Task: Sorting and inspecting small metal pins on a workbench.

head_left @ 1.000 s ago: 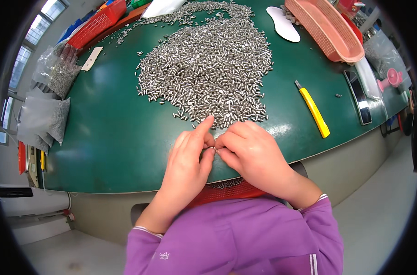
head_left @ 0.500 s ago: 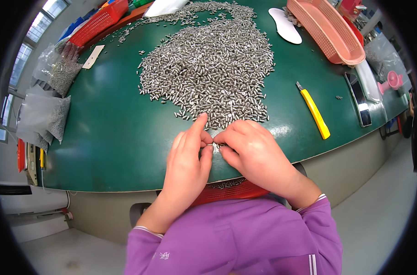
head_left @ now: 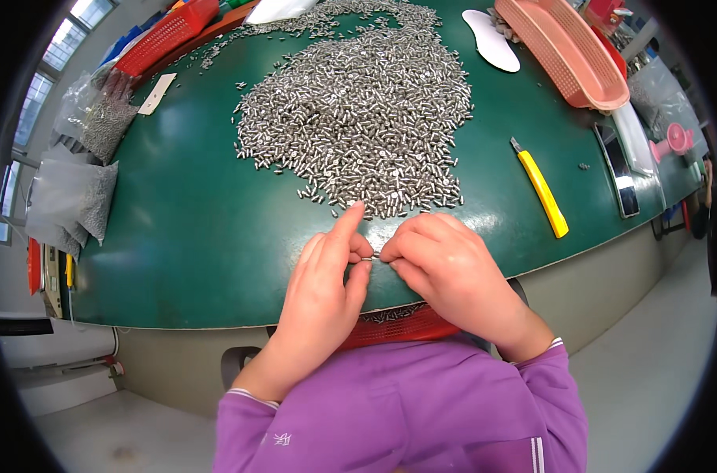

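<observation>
A wide heap of small shiny metal pins (head_left: 354, 118) covers the middle of the green table (head_left: 177, 236). Just on the near side of the heap, my left hand (head_left: 327, 272) pinches a small metal pin (head_left: 369, 258) between thumb and bent fingers, its index finger stretched toward the heap. My right hand (head_left: 445, 260) has thumb and fingertips drawn together at the other end of that pin; whether a second piece sits in them is too small to tell. Under the table edge, at my lap, is a red basket (head_left: 398, 331) with more pins in it.
A yellow utility knife (head_left: 541, 189) lies to the right, blade bare, near a phone (head_left: 615, 169). Far right are a pink basket (head_left: 567, 59) and a white insole-shaped piece (head_left: 492, 43). Filled plastic bags (head_left: 74, 193) and a red basket (head_left: 165, 35) line the left side.
Both hands have shifted slightly toward me, away from the heap. The fingertips have parted a little, so the metal pin between them shows more plainly.
</observation>
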`<state>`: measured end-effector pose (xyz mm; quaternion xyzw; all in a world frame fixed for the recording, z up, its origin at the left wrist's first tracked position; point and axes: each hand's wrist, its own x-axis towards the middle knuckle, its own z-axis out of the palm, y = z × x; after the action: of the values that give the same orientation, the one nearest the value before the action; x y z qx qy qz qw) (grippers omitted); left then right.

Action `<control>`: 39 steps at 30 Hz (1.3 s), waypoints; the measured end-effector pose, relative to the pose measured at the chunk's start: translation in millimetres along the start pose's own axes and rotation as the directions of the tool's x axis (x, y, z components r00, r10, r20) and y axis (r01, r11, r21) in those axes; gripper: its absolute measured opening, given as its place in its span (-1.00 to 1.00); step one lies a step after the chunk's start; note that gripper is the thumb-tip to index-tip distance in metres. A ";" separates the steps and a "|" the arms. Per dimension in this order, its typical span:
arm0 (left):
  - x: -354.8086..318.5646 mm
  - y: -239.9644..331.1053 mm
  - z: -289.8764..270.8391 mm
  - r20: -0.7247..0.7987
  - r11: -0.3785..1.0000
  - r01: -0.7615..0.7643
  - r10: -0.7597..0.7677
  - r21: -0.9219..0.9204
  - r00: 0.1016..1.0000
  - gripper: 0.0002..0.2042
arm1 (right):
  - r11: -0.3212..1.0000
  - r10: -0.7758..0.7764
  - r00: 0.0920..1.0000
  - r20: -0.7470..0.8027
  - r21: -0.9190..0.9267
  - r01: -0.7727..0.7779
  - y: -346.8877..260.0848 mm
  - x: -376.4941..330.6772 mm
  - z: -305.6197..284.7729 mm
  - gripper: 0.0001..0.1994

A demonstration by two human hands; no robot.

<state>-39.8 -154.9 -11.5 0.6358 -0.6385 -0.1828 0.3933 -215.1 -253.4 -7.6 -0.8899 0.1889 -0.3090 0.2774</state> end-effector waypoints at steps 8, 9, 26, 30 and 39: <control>1.6 0.5 0.7 0.018 0.998 -0.066 0.066 -0.016 0.998 -0.33 | 0.999 0.031 0.999 -0.009 0.029 -0.031 -3.7 3.2 1.9 -0.83; 0.6 0.7 0.2 0.019 0.998 -0.066 0.066 -0.015 0.998 -0.33 | 0.999 0.031 0.999 -0.009 0.029 -0.031 -4.1 3.9 3.2 -0.83; 1.8 -1.9 -2.2 -0.039 0.999 0.006 -0.004 0.037 0.999 -0.35 | 0.999 -0.013 1.000 0.012 0.041 0.012 0.4 6.3 6.6 -0.84; 0.4 1.1 -1.8 -0.012 0.999 -0.002 0.002 0.047 1.000 -0.35 | 0.999 0.034 0.999 0.041 0.026 -0.035 0.7 5.3 4.5 -0.78; -4.1 6.5 -3.8 0.027 0.997 0.000 -0.002 0.076 1.000 -0.29 | 0.996 0.011 1.000 0.012 0.088 -0.012 -1.3 1.1 5.2 -0.81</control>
<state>-41.8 -149.1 -5.5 0.6482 -0.6498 -0.1670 0.3600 -210.7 -251.1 -9.7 -0.8774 0.1784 -0.3105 0.3192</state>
